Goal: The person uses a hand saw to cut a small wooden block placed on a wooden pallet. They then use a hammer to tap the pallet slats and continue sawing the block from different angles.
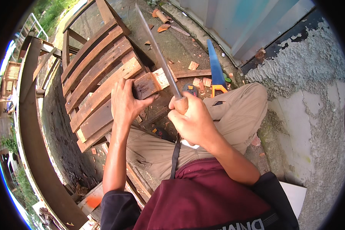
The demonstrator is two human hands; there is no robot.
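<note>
My right hand (191,117) is closed round the wooden handle of a machete (154,44). Its long, narrow blade points up and away, tilting left. Just left of the blade is a dark wooden block (145,86) with a pale, freshly cut end. My left hand (125,101) grips this block, fingers over its left side and thumb along the near side. Both lie at the right edge of a slatted wooden frame (97,63) made of several brown boards. Whether blade and wood touch, I cannot tell.
A handsaw (215,65) with a blue blade and orange handle lies on the ground ahead to the right. Wood chips (193,65) and dry leaves (163,27) are scattered about. A rough grey wall (306,57) rises at the right. A long wooden beam (34,153) runs along the left.
</note>
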